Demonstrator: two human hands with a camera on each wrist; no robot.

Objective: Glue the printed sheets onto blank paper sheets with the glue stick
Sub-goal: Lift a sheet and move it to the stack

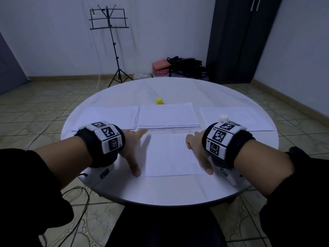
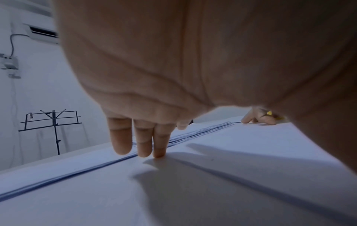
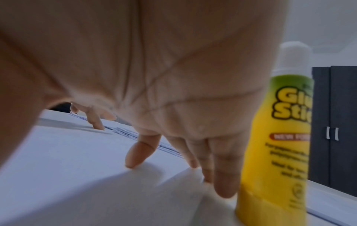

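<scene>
Round white counter (image 1: 178, 196), contents as they stand:

Single sheet (image 1: 172, 155), white, lying flat at the near middle of the counter. No print can be made out on its upper face.

Left hand (image 1: 131, 148), grip wide: fingers (image 2: 160, 146) straight, tips pressing down at the sheet's left edge, thumb stretched along that edge toward the person. It holds nothing.

Right hand (image 1: 195, 148), grip wide: fingers (image 3: 135, 154) spread and straight, tips on the sheet's right edge, thumb pointing back along it. It holds nothing.

Glue stick (image 3: 278, 137), upright just beside the right hand, on the counter at the sheet's right. Yellow body shading to green at the top, white stick exposed (image 1: 223, 118). Label reads "Glu… Stic…", cut off at the frame edge; a red band below starts "NEW"; the small print under it is too blurred to read.

Yellow cap (image 1: 159, 101), standing apart at the far side of the counter, behind the middle stack.

Middle stack (image 1: 169, 114), white sheets, edges fanned at the near side, just beyond the single sheet.

Left stack (image 1: 110, 116), beside the middle one, thinner.

Right sheets (image 1: 240, 116), lying flat, beyond the glue stick.

Wristbands (image 1: 106, 138), black, one on each wrist, carrying square black-and-white coded tags.

Music stand (image 1: 109, 20), black, on the tiled floor behind the counter.

Dark cabinet (image 1: 240, 32), against the far wall on the right.
</scene>
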